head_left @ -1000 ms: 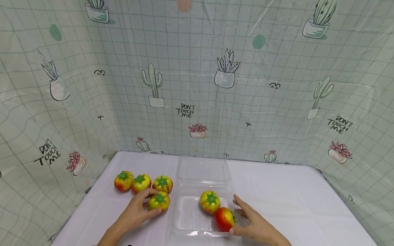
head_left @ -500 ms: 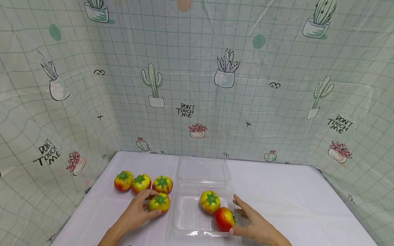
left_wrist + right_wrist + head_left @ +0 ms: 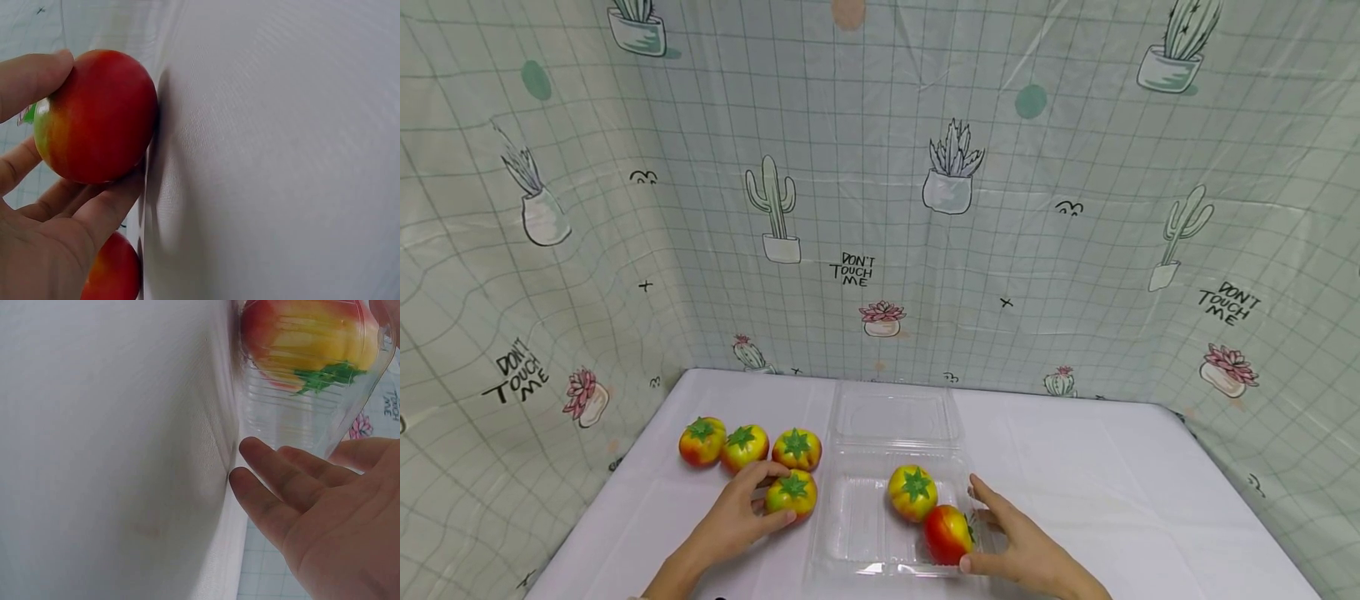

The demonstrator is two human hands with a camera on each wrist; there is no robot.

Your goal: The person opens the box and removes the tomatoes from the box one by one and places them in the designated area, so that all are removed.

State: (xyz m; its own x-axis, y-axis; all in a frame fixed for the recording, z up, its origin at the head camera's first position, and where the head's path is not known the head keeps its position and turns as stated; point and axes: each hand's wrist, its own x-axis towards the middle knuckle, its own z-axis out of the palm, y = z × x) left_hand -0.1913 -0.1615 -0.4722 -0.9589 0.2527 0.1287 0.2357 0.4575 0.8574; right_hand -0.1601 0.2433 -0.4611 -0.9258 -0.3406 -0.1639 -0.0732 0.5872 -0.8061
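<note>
My left hand [image 3: 737, 517] grips a red-yellow tomato [image 3: 793, 496] with a green star-shaped top, thumb at its near side and fingers at its far side. In the left wrist view this tomato [image 3: 106, 119] shows its red underside, close over the white cloth. Just right of it, a clear plastic clamshell box [image 3: 857, 529] lies with its lid [image 3: 891, 417] folded back. Two tomatoes sit inside, one upright [image 3: 913, 493] and one tipped sideways [image 3: 946, 535]. My right hand [image 3: 1018, 542] rests at the box's right side, thumb at the near rim, fingers nearly straight.
Behind my left hand, three more tomatoes stand in a row: one at the left [image 3: 702, 442], a middle one [image 3: 745, 447] and one nearest the lid [image 3: 797, 450]. A white cloth [image 3: 1090, 475] covers the table. Patterned curtains [image 3: 880, 217] enclose its back and sides.
The tomato in my left hand has shifted slightly to the right, towards the box. My right hand and the box have stayed in place.
</note>
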